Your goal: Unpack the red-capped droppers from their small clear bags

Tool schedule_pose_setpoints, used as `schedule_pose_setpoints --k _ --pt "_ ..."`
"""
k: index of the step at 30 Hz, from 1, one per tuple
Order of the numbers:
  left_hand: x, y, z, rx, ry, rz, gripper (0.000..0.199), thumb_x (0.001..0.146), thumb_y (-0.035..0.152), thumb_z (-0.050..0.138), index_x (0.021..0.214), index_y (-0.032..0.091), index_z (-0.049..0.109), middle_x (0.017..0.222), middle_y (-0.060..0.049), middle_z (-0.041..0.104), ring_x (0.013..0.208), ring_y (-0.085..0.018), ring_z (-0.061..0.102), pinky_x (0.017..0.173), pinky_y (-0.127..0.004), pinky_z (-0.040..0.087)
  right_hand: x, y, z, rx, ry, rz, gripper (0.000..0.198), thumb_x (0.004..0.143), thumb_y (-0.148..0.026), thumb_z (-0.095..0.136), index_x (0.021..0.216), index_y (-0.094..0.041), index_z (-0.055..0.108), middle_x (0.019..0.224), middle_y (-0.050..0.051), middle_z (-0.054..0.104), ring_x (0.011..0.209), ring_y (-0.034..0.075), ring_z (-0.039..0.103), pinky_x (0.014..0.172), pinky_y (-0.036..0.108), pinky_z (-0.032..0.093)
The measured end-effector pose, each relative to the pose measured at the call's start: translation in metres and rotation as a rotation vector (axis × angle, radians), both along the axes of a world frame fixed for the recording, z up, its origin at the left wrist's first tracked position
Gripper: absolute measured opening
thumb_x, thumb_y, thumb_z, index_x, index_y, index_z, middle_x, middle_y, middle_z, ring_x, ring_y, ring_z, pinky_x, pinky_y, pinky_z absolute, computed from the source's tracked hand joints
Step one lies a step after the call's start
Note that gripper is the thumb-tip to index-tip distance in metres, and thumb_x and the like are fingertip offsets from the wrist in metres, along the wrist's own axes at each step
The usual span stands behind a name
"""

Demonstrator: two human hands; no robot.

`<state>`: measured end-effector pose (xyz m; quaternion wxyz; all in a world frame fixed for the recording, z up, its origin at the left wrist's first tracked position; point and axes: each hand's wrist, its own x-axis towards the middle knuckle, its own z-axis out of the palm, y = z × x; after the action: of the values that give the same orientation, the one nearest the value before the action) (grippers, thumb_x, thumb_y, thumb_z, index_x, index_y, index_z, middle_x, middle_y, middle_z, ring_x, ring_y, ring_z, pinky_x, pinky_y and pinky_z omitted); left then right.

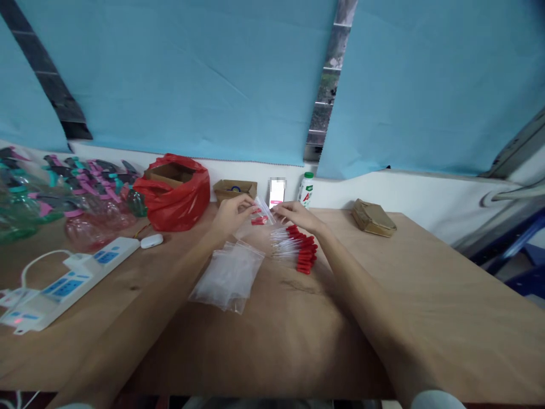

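Note:
A small clear zip bag (pixel 266 209) with red-ended pieces inside is held up between my two hands. The fingers of my left hand (pixel 233 215) pinch its left side. My right hand (pixel 298 215) has its thumb and fingers closed at the bag's right edge. Just below my right hand lies a pile of thin pieces with red handles (pixel 305 250) and pale, slender shafts, their exact kind too small to tell. Nearer to me, a loose stack of flat clear zip bags (pixel 230 275) rests on the wooden table (pixel 264 352).
Left: a white power strip (pixel 91 272), white earbud case (pixel 151 241), red plastic bag (pixel 187 199) around a carton, and several spray bottles (pixel 102 207). Behind my hands: an open cardboard box (pixel 221 190), phone (pixel 277 192) and white bottle (pixel 305 190). Right: a brown package (pixel 373 217).

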<state>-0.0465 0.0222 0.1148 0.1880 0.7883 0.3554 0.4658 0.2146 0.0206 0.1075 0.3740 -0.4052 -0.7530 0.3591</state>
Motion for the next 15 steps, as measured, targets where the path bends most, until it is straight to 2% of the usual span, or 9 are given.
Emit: schedule_pose_setpoints --k 4,7,9,12,15 --pt "0.006 -0.009 0.004 -0.027 -0.022 -0.004 0.023 0.091 0.042 0.073 0.097 0.02 0.073 0.1 -0.007 0.08 0.094 -0.023 0.075 0.088 -0.034 0.056 -0.01 -0.012 0.013 -0.011 0.081 0.074 0.037 0.085 -0.049 0.077 0.096 -0.014 0.08 0.077 0.002 0.072 0.071 0.013 0.061 0.069 0.024 0.05" --pt "0.006 -0.008 0.004 -0.049 -0.051 -0.008 0.025 0.09 0.043 0.074 0.1 0.021 0.071 0.104 -0.008 0.079 0.101 -0.024 0.074 0.093 -0.036 0.056 -0.014 -0.014 0.016 -0.013 0.111 0.022 0.031 0.081 -0.043 0.079 0.09 -0.013 0.08 0.072 0.001 0.07 0.066 0.012 0.058 0.064 0.024 0.048" --pt "0.007 -0.007 0.003 -0.051 -0.07 0.006 0.031 0.089 0.043 0.075 0.11 0.021 0.069 0.111 -0.008 0.078 0.108 -0.025 0.072 0.097 -0.038 0.055 -0.016 -0.013 0.018 -0.013 0.149 -0.015 0.028 0.079 -0.04 0.08 0.087 -0.013 0.079 0.07 0.001 0.069 0.064 0.011 0.057 0.063 0.024 0.048" --pt "0.008 -0.01 0.006 0.033 -0.073 0.098 0.041 0.086 0.042 0.079 0.118 0.021 0.063 0.121 -0.009 0.073 0.115 -0.025 0.068 0.102 -0.038 0.052 -0.02 -0.015 0.021 0.006 0.226 -0.052 0.027 0.077 -0.039 0.081 0.085 -0.013 0.079 0.07 0.001 0.07 0.063 0.011 0.057 0.063 0.025 0.049" --pt "0.013 -0.02 0.013 0.08 -0.085 0.151 0.03 0.091 0.044 0.073 0.106 0.021 0.062 0.105 -0.006 0.073 0.098 -0.021 0.068 0.09 -0.033 0.053 -0.027 -0.021 0.026 0.029 0.28 -0.043 0.026 0.076 -0.039 0.082 0.084 -0.015 0.078 0.072 0.002 0.073 0.064 0.012 0.06 0.064 0.026 0.051"
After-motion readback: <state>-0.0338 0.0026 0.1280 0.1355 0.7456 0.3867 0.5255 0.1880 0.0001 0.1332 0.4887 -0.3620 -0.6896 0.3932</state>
